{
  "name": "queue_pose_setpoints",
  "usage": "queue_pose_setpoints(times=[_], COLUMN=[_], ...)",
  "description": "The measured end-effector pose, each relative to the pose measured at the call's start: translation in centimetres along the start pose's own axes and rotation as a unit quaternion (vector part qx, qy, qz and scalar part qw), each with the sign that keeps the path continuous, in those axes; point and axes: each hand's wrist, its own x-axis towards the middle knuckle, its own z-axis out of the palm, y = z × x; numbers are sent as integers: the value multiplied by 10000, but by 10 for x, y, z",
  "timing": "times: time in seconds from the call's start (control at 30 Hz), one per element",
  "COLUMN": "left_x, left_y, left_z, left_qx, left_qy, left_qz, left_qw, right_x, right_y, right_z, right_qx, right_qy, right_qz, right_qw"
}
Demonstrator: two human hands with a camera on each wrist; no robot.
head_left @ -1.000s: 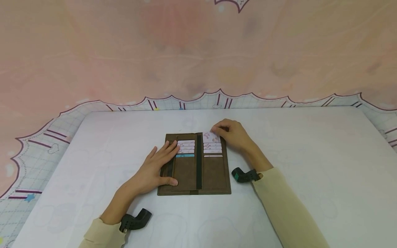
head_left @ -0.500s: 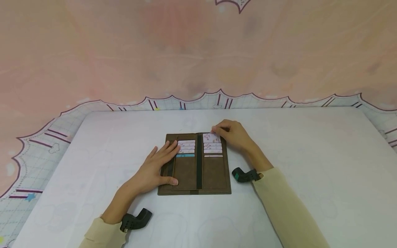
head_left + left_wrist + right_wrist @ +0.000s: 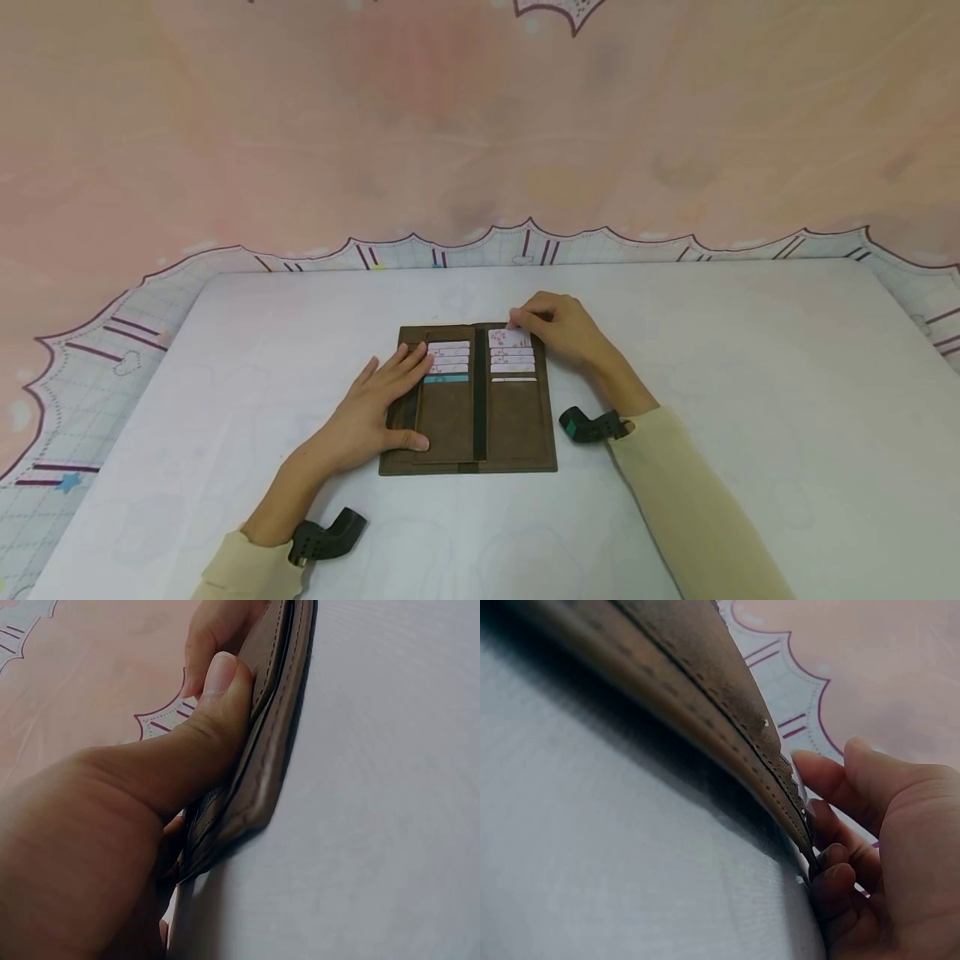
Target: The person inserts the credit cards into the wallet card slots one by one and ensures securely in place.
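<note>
A brown bifold wallet (image 3: 517,425) lies spread on the white table, with a dark strip down its fold. My left hand (image 3: 375,408) rests on its left panel, fingers spread and thumb low on the leather. Pale patterned cards (image 3: 450,360) and a blue-edged card (image 3: 446,379) show in the left slots. In the right panel, a pale flowered card (image 3: 508,338) stands up above several others. My right hand (image 3: 558,327) holds that card's top edge between thumb and fingers. The right wrist view shows my right fingertips (image 3: 825,881) by the wallet's edge; the exact contact is partly hidden.
The white tabletop (image 3: 712,375) extends around the wallet on all sides. Behind it hangs a peach backdrop (image 3: 450,125) with a scalloped printed border. Black wrist cameras (image 3: 330,533) sit at both cuffs.
The flowered card has slid a little lower into its slot, and my right hand has followed slightly downward. My left hand has kept its place on the wallet.
</note>
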Motion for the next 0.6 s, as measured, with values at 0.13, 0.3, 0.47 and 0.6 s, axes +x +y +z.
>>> queue_pose_setpoints(times=[0.13, 0.3, 0.47, 0.6], left_x=[-1, -1, -1, -1], left_y=[0, 0, 2, 3], left_z=[0, 0, 0, -1], left_qx=[-9, -3, -24, -29], left_qy=[10, 4, -3, -8], left_qz=[-5, 14, 37, 35], left_qw=[10000, 10000, 10000, 10000], right_x=[-1, -1, -2, -2], right_y=[0, -1, -1, 0], right_z=[1, 0, -1, -2], right_qx=[-35, 1, 137, 317], right_qy=[-80, -166, -250, -350], right_qz=[53, 19, -90, -225], right_qw=[9999, 9999, 9996, 9986])
